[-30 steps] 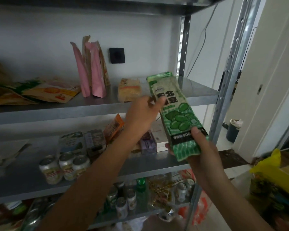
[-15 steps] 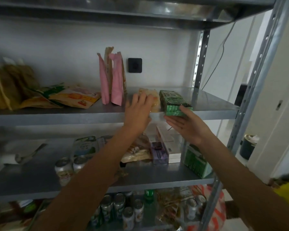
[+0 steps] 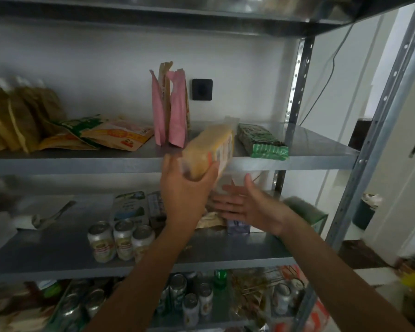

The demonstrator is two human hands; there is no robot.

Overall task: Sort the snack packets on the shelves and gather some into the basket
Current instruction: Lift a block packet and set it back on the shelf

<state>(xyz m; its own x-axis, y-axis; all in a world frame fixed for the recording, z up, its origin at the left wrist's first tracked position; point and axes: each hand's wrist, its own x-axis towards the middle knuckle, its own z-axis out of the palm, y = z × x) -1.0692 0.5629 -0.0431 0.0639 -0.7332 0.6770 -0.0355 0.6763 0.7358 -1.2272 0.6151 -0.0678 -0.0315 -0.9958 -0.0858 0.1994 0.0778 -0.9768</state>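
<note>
Fingers (image 3: 168, 168) of the left hand (image 3: 185, 195) curled round the near end of the yellow packet (image 3: 211, 144), thumb over its right edge, gripping it at the front lip of the upper shelf (image 3: 82, 164). Long axis of the packet running up and away from the palm toward the back wall, near end hanging off the lip, far end tilted over the shelf; touching it or not, hard to tell. Right hand (image 3: 247, 207) lower and to the right, below the lip, flat and holding nothing, straight fingers (image 3: 225, 202) pointing left under the packet's near end, close but apart. Left hand the nearer; probably a pull toward the body or a pass down into the open palm. Just right of the yellow packet, flat and lengthwise on the shelf, the green packet (image 3: 261, 142). Behind and left, upright pink pouches (image 3: 175, 116), near enough to catch on a leftward swing. Further left, flat packets (image 3: 110, 135). Below, cans (image 3: 122, 238) on the middle shelf. Basket not to be made out.
</note>
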